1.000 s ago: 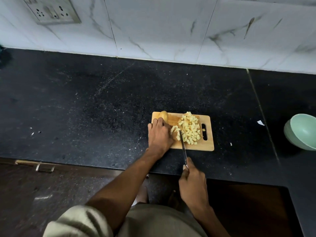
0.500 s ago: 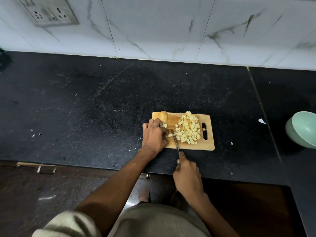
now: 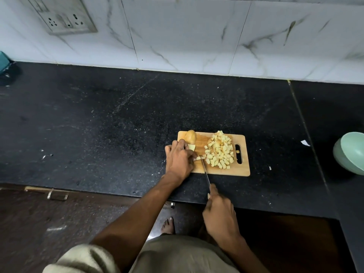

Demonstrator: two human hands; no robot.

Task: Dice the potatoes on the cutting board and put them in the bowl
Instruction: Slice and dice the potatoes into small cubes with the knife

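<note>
Our left hand [image 3: 180, 159] pins a potato strip [image 3: 199, 158]; right hand [image 3: 219, 212] grips the knife [image 3: 204, 170]. Blade just beside fingertips: a slip could cut them.

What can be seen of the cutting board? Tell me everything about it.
The cutting board is a small, light wooden rectangle with rounded corners and a slotted handle hole at its right end. It lies flat on the black countertop. A pile of diced potato covers its right half, and an uncut potato sits at the far left corner. The left hand holds potato strips on it while the knife, held by the right hand, cuts them.
</note>
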